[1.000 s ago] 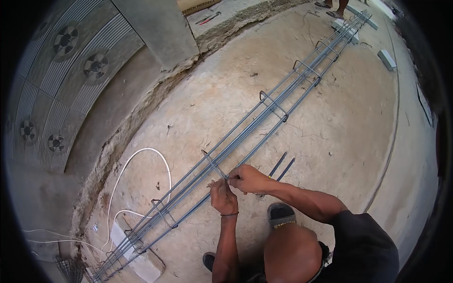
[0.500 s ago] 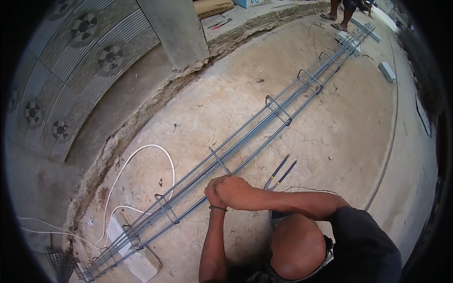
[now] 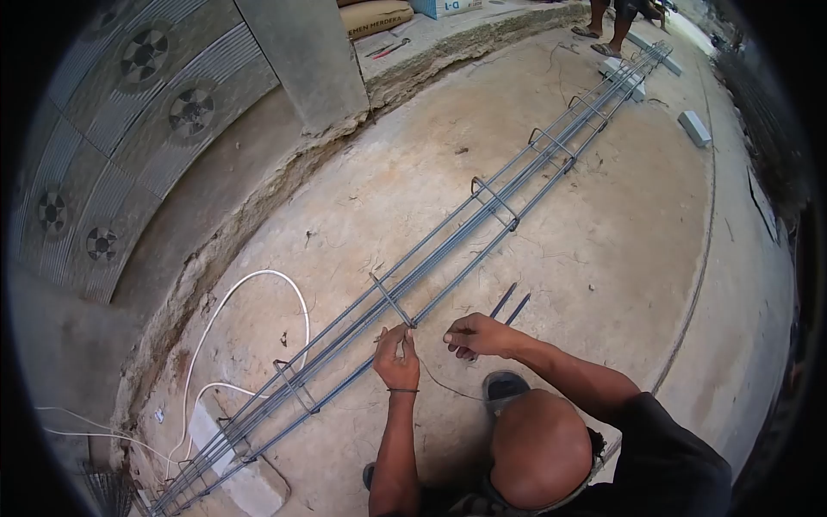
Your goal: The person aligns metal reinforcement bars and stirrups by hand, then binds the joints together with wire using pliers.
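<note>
A long rebar cage [image 3: 491, 202] with square stirrups runs diagonally across the ground. My left hand [image 3: 396, 360], with a dark band at its wrist, is closed at a stirrup's lower corner, fingertips pinched beside the bar. A thin tie wire [image 3: 448, 389] curves from these fingers toward my foot. To the right and apart from the cage, my right hand [image 3: 479, 334] has its fingers curled together; anything between them is too small to make out. Behind it lies a tool with two dark handles [image 3: 504, 299], its lower part hidden by that hand.
Pale blocks [image 3: 237, 457] prop the cage's near end, and another block [image 3: 622, 77] its far end. A white cable [image 3: 191, 362] loops at left. My bent knee [image 3: 543, 448] is close below. Another person's legs [image 3: 618, 30] stand at the far end. A loose block [image 3: 694, 128] lies right.
My hands were together at the stirrup corner and have separated. The right hand has moved right, over the tool; the left stays at the corner. The thin wire below now shows.
</note>
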A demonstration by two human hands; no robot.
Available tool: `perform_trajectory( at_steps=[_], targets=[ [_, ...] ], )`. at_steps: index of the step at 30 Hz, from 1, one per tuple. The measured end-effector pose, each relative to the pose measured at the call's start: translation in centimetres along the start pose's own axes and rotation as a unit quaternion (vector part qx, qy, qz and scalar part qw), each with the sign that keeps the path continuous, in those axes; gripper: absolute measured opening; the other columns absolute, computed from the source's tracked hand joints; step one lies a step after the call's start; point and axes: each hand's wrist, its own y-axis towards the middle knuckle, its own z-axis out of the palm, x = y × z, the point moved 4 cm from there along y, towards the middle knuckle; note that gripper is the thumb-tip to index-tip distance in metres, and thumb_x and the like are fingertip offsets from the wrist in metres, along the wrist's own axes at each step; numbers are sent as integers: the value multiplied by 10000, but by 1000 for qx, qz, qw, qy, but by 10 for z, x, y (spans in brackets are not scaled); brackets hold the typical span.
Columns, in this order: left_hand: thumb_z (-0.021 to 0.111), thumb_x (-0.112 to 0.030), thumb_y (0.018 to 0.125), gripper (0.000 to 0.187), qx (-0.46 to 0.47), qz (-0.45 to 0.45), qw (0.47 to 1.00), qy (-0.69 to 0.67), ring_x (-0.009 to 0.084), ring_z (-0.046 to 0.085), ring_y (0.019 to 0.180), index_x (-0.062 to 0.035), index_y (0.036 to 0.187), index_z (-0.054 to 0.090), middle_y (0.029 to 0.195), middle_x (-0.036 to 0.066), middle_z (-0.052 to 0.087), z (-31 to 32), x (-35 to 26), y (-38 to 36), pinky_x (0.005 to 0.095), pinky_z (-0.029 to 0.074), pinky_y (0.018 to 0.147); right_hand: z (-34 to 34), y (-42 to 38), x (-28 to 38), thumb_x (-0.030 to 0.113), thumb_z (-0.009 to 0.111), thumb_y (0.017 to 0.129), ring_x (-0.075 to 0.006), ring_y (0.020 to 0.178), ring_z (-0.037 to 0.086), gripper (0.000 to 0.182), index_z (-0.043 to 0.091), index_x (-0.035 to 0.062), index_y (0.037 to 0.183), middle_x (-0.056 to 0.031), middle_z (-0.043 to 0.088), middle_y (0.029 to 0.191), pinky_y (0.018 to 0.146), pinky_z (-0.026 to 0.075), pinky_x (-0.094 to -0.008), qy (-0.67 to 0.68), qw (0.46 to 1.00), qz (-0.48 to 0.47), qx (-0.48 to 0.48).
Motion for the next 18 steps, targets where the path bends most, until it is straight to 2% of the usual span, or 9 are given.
perform_trajectory(
  at_steps=[2, 5, 7, 8, 10, 11, 13, 14, 18],
  targets=[
    [697, -31, 830, 107, 3, 30, 999, 15, 274, 688, 816, -10, 935, 701, 883, 133, 716, -6, 1, 3, 380, 527, 875, 6, 27, -7, 314, 587, 962, -191, 780, 657, 375, 651, -49, 1031, -128, 675, 933, 692, 555, -319, -55, 997, -43, -38],
    [703, -25, 818, 101, 67, 76, 995, 21, 288, 684, 798, -24, 919, 696, 877, 133, 706, -13, -7, 15, 367, 540, 793, 9, 43, 1, 248, 624, 928, -212, 804, 670, 325, 645, -56, 1040, -151, 677, 940, 699, 547, -349, 88, 993, -67, -44],
    [706, -34, 806, 61, 139, 152, 973, 107, 267, 668, 795, -38, 857, 674, 878, 110, 680, -12, -13, 22, 366, 532, 688, 0, 38, 12, 170, 652, 868, -257, 830, 673, 255, 649, -41, 1011, -161, 667, 893, 710, 542, -378, -166, 978, -86, -95],
    [706, -34, 806, 61, 139, 152, 973, 108, 267, 668, 795, -38, 857, 674, 878, 110, 680, -13, -11, 27, 366, 532, 688, -6, 36, 7, 170, 652, 868, -257, 830, 673, 255, 649, -41, 1011, -161, 667, 893, 710, 542, -378, -165, 978, -86, -94],
    [680, -83, 826, 62, 207, 293, 913, 197, 251, 623, 749, -44, 829, 632, 816, 91, 615, -9, -14, 28, 371, 514, 620, -24, 29, -12, 103, 651, 799, -319, 892, 643, 227, 631, -20, 990, -178, 639, 926, 736, 538, -425, -525, 831, -141, -121],
    [680, -83, 826, 62, 208, 293, 912, 197, 251, 623, 749, -44, 829, 632, 816, 91, 615, -12, -14, 29, 371, 514, 620, -35, 25, -25, 103, 651, 799, -319, 892, 643, 227, 631, -20, 990, -178, 639, 926, 736, 538, -425, -524, 831, -141, -121],
    [636, -122, 852, 92, 263, 376, 827, 325, 231, 567, 701, -38, 850, 599, 745, 78, 534, -12, -17, 25, 360, 495, 575, -51, 14, -45, 87, 645, 777, -343, 947, 599, 223, 605, 5, 981, -174, 608, 989, 748, 526, -473, -681, 709, -140, -123],
    [636, -122, 852, 92, 264, 376, 827, 325, 231, 567, 701, -38, 850, 599, 745, 78, 534, -11, -17, 25, 360, 495, 575, -59, 10, -50, 87, 645, 777, -343, 947, 599, 223, 605, 5, 981, -174, 608, 989, 748, 526, -473, -680, 709, -140, -123],
    [621, -125, 875, 155, 236, 356, 831, 356, 226, 555, 645, -41, 762, 557, 681, 75, 493, -2, -9, 12, 335, 485, 507, -72, 7, -52, 103, 635, 788, -332, 973, 581, 262, 597, 3, 1026, -187, 578, 1044, 774, 518, -485, -756, 617, -218, -27]
  ],
)
